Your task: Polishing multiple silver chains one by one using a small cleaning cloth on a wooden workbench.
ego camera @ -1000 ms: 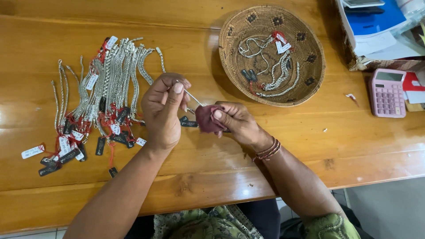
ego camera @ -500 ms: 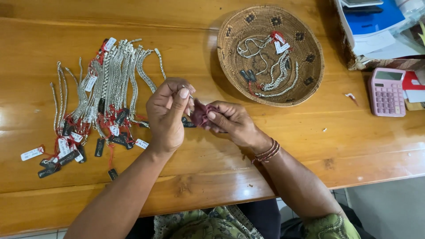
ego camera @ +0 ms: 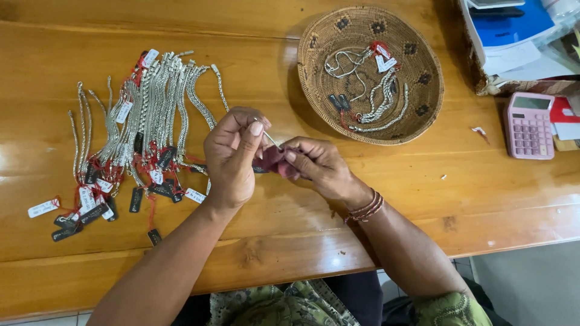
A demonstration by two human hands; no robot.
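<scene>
A thin silver chain (ego camera: 270,139) runs taut and slanted between the two hands, just left of the woven basket (ego camera: 368,130) — only a short bright stretch of it shows. Its lower end disappears into a small dark maroon cloth (ego camera: 275,162), bunched and crumpled, which sits just below the chain and nearer the worktop's front edge than the basket.

Bare tabletop (ego camera: 483,199) right, bracelet pile (ego camera: 139,133) left, basket (ego camera: 432,90) ahead
</scene>
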